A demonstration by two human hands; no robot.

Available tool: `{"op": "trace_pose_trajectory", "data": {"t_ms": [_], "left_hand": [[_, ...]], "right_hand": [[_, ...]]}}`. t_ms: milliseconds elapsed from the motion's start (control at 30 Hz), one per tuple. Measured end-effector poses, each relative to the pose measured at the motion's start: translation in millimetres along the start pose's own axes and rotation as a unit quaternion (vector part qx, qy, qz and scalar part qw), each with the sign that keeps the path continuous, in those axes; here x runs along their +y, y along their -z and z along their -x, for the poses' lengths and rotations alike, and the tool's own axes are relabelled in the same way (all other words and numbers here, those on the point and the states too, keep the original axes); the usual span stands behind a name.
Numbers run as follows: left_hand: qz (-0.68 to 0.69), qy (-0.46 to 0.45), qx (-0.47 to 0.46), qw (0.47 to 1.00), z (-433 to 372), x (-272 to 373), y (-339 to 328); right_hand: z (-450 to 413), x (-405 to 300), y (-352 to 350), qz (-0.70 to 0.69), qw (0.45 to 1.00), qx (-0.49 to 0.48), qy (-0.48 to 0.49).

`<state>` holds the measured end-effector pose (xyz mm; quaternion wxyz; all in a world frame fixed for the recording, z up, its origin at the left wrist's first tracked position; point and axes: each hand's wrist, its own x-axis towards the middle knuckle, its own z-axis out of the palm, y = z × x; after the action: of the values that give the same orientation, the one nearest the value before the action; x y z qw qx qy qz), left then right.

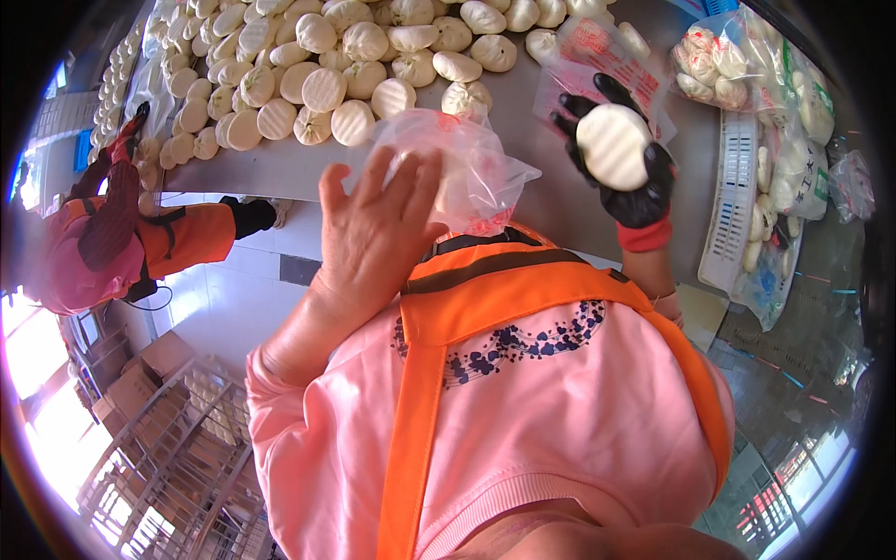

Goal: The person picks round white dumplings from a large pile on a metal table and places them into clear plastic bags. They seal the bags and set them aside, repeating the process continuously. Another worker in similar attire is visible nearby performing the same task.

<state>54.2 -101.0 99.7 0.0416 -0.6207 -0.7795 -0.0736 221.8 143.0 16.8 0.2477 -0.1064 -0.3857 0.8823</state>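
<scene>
In my right hand (635, 164), gloved in black with a red cuff, is a pale round steamed bun (614, 147). Its flat, ridged face is turned up towards me. My bare left hand (383, 217) is spread, palm down, at the left side of a clear plastic bag (483, 164) with red print. Its fingertips overlap the bag, and whether they touch the film I cannot tell. Pale contents show dimly through the bag. Beyond both hands, a large heap of pleated buns (364, 42) covers the far part of the metal table (560, 210).
Flat printed plastic bags (602, 52) lie beneath and beyond my right hand. Filled bags of buns (714, 66) and a white slotted plastic crate (731, 203) stand to the right. At left, a co-worker in an orange apron (185, 234) reaches towards the table. Metal racks (175, 448) stand lower left.
</scene>
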Motion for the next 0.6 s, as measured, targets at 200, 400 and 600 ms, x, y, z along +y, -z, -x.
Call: {"op": "trace_pose_trajectory", "data": {"t_ms": [200,400,600], "left_hand": [[-0.025,-0.071,-0.022,0.997,14,-1,-4],[0.027,-0.159,0.131,0.978,35,-10,-2],[0.056,-0.145,0.166,0.974,33,-16,-7]], "right_hand": [[-46,1,-80,0.028,0.861,-0.492,-0.126],[-50,25,-102,0.054,0.902,-0.247,-0.35],[-43,57,-101,0.611,0.708,-0.354,0.009]]}}
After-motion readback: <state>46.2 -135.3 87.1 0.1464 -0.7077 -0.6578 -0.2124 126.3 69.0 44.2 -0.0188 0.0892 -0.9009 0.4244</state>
